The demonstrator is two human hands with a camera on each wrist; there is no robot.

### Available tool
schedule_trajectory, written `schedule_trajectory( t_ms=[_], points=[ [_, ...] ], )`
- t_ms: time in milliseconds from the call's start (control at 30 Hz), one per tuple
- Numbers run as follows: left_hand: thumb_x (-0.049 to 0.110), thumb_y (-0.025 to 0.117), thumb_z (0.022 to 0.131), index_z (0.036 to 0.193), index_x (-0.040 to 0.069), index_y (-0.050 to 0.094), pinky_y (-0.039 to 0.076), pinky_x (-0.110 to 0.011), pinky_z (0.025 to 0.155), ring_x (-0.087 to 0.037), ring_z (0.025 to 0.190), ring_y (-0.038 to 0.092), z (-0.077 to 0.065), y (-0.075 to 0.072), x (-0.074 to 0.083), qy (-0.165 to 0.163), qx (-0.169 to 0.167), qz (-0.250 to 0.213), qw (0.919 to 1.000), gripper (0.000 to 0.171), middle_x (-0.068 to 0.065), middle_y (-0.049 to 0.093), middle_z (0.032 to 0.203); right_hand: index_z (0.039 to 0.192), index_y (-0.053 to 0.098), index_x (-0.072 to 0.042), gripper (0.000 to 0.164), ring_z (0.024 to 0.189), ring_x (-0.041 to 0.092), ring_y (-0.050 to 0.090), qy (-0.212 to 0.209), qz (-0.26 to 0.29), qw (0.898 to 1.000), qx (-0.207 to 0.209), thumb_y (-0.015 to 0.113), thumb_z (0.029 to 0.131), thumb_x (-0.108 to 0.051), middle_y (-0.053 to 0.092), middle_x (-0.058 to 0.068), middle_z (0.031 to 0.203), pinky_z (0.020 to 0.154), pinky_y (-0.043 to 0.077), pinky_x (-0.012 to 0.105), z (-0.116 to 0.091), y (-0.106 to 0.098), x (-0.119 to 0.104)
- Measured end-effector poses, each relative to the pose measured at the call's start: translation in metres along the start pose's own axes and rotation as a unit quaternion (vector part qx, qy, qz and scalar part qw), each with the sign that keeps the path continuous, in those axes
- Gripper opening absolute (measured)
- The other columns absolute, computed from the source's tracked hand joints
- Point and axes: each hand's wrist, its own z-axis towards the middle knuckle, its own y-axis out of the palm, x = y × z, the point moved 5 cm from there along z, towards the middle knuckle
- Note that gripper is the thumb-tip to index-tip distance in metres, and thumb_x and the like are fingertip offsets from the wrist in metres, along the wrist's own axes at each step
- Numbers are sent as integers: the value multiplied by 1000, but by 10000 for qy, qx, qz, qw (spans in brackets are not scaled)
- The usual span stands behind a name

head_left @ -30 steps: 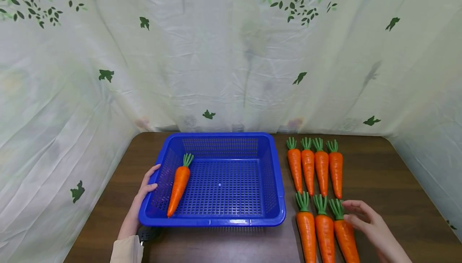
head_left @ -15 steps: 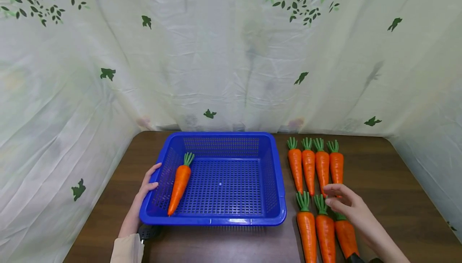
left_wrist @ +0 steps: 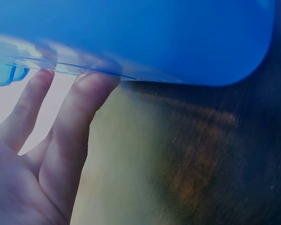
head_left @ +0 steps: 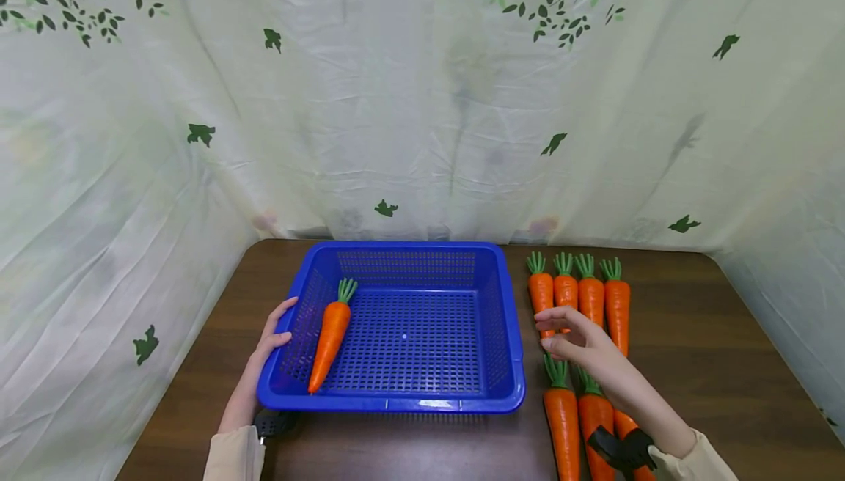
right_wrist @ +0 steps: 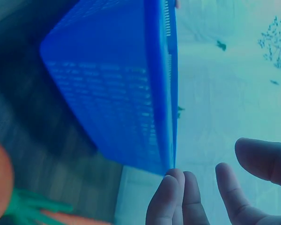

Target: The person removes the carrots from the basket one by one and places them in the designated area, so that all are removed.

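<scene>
A blue plastic basket (head_left: pixel 389 403) with a perforated base holds one orange carrot (head_left: pixel 330 338) with a green top, lying along its left side. At the basket's left edge rests my left hand (head_left: pixel 271 336); in the left wrist view its fairly straight fingers (left_wrist: pixel 68 122) touch the outside of the blue wall. My right hand (head_left: pixel 587 349) hovers over the carrots on the right, fingers loosely bent and holding nothing. Beneath it a back row carrot (head_left: pixel 617 305) and a front row carrot (head_left: pixel 561 430) show beside several others, partly covered by the hand and wrist.
The brown wooden table (head_left: pixel 713 364) bears the basket and two rows of carrots. Behind it hangs a pale leaf-printed curtain (head_left: pixel 422 136), also along both sides. A black wrist strap (head_left: pixel 620 448) crosses over the front row carrots.
My right hand has moved left and away from me, from the top of the rightmost front carrot to above the rows' left end. My left hand stays at the basket.
</scene>
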Motion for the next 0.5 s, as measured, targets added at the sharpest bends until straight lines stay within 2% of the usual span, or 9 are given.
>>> schedule_trajectory(
  t_ms=[33,100,167,200,267,367,433,500],
  points=[
    [9,47,89,143,22,44,37,-16,87,-6,113,48,-2,-7,-8,124,-131,-148,9997,56,6,47,133,126,49,1,38,102,30,57,-30,19,10000,-29,59,94,-16,51,20,125,84,48,43,2,2,-2],
    [14,52,88,143,20,45,37,-16,87,-6,112,48,-6,-17,-19,136,-105,-197,9997,55,4,47,132,126,49,2,38,102,30,57,-98,12,9999,-105,58,94,-15,51,21,125,82,49,41,6,6,-5],
    [13,51,89,144,19,43,37,-16,87,-7,113,48,-6,-17,-19,136,-131,-181,9997,56,4,46,134,127,48,2,37,104,30,57,-146,49,9997,-200,57,94,-13,52,21,124,82,49,39,11,11,-8],
    [10,48,89,144,20,42,37,-16,88,-6,113,48,-5,-14,-16,112,-128,-143,9998,57,4,47,134,127,48,3,37,104,31,57,-157,67,9995,-256,57,95,-13,52,22,124,82,49,38,12,13,-9],
    [8,47,85,142,28,45,37,-16,87,-4,110,48,0,2,1,-132,92,127,9998,61,10,47,130,128,47,3,37,104,30,57,-159,82,9992,-356,56,95,-12,51,23,124,82,49,37,16,18,-12],
    [-8,29,81,141,31,46,36,-15,87,-2,110,47,7,21,21,-236,96,150,9996,74,13,48,129,128,47,2,38,105,29,57,-123,80,9990,-434,57,94,-12,52,23,123,84,49,40,22,26,-16],
    [-15,21,76,139,33,47,36,-13,87,-1,109,47,10,28,28,-221,76,159,9996,83,14,48,128,127,47,1,38,105,29,57,-182,13,9985,-512,58,94,-12,52,23,122,84,49,41,26,31,-19],
    [-15,21,76,139,31,48,36,-13,87,-1,109,47,11,31,31,-189,47,138,9997,82,14,49,127,126,48,0,37,103,30,57,-271,-79,9979,-592,59,93,-13,54,22,120,83,49,41,31,37,-23]
  ],
)
